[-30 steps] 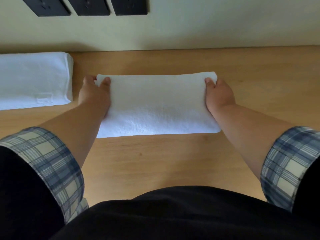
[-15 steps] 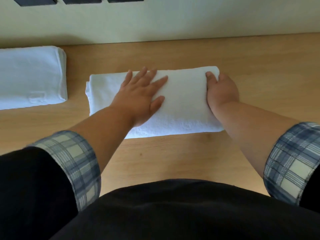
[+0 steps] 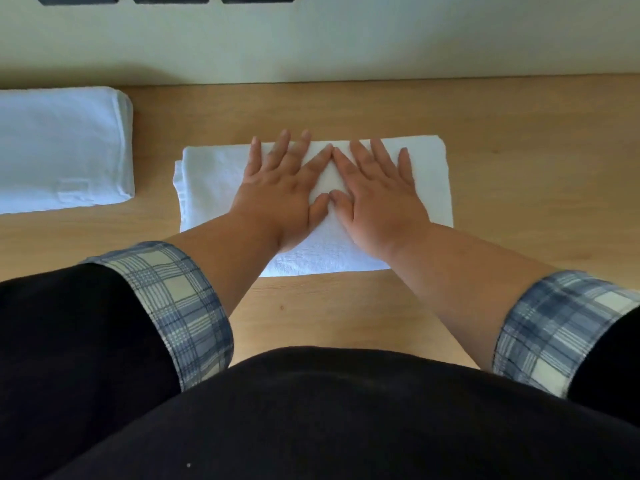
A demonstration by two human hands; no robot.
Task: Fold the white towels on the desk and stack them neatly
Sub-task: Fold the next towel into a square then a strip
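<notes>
Both palms flatten a folded white towel in the middle of the desk.

Nearest, rolled plaid cuffs (image 3: 180, 306) frame the forearms. Beyond them the left hand (image 3: 277, 192) and right hand (image 3: 377, 195) lie side by side on the towel (image 3: 426, 174), fingers straight and spread, thumbs and forefinger tips touching, gripping nothing. The towel lies on the wooden desk (image 3: 519, 168) with its long axis running left to right, parallel to the back edge. Loose layered edges show at its left end and a smoother edge at its right. Farther left, well apart, a second folded white bundle (image 3: 62, 150) sits near the wall (image 3: 346, 46); whether it is one towel or several I cannot tell. Folding looks close to finished, perhaps one more fold, with stacking onto that bundle yet to come.
</notes>
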